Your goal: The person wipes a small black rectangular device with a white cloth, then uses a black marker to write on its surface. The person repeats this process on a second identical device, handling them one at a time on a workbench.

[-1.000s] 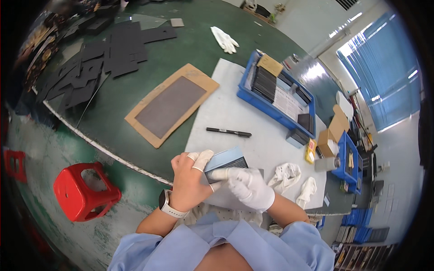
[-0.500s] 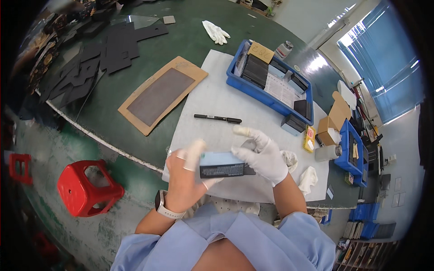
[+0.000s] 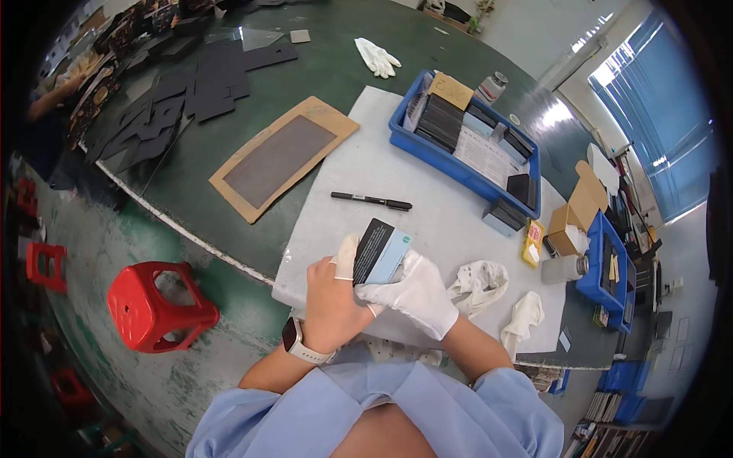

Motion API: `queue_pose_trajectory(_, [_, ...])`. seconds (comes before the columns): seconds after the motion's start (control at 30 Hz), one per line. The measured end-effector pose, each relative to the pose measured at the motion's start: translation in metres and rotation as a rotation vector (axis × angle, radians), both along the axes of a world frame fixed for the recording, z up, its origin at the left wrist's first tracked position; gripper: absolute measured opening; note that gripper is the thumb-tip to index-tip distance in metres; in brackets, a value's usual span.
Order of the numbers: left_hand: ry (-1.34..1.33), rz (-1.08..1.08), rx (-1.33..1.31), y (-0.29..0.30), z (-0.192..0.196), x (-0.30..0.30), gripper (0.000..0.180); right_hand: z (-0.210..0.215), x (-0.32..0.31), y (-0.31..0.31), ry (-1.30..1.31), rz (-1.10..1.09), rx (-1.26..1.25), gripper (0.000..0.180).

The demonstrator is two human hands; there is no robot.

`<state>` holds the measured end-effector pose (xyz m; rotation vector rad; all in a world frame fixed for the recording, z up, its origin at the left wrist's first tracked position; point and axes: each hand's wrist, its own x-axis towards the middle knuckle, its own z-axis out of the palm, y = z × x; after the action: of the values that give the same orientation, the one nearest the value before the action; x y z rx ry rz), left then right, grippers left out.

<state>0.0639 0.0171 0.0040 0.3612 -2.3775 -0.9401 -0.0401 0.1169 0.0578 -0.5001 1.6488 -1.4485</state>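
Note:
A small black and light-blue box (image 3: 384, 253) is held up in front of me over the white sheet, standing tilted with one printed black face showing. My left hand (image 3: 333, 301), bare except for white finger cots and with a watch on the wrist, is closed on the box's left side. The white-gloved right hand (image 3: 418, 296) grips its lower right part, fingers partly hidden behind it. Beyond the hands lies a black marker pen (image 3: 371, 201). Crumpled white cloths (image 3: 479, 288) rest just right of the gloved hand.
A blue tray (image 3: 458, 172) of black and blue boxes stands far right, with one box pair (image 3: 504, 217) beside it. Grey-faced cardboard (image 3: 282, 164) and black sheets (image 3: 206, 80) lie left. A red stool (image 3: 156, 305) stands on the floor; a person (image 3: 57, 141) is at far left.
The box has been turned from lying level to a steep tilt, showing another face. My right hand has come in lower and closer to the left. The view has shifted slightly.

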Motion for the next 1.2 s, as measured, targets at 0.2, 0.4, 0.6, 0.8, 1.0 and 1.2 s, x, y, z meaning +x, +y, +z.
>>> queue_pose_trajectory(0.2, [0.019, -0.088, 0.052, 0.001, 0.000, -0.004, 0.085, -0.005, -0.010, 0.010, 0.076, -0.129, -0.009, 0.056])
queue_pose_trajectory(0.4, [0.022, -0.182, 0.138, -0.001, 0.005, 0.001, 0.073, -0.013, -0.054, 0.028, 0.076, -0.472, -0.185, 0.055])
queue_pose_trajectory(0.6, [-0.038, -0.312, 0.169, 0.001, 0.014, 0.002, 0.068, -0.003, -0.043, 0.020, 0.275, -0.111, -0.038, 0.039])
queue_pose_trajectory(0.8, [-0.021, -0.337, 0.252, -0.001, 0.016, 0.005, 0.067, -0.008, -0.060, 0.021, 0.137, -0.307, -0.136, 0.029])
queue_pose_trajectory(1.0, [-0.026, -0.335, 0.338, -0.003, 0.015, 0.006, 0.066, -0.014, -0.052, 0.025, 0.117, -0.255, -0.096, 0.030])
queue_pose_trajectory(1.2, [0.003, -0.321, 0.459, -0.008, 0.008, 0.007, 0.066, -0.012, -0.050, 0.024, 0.112, -0.214, -0.070, 0.040])
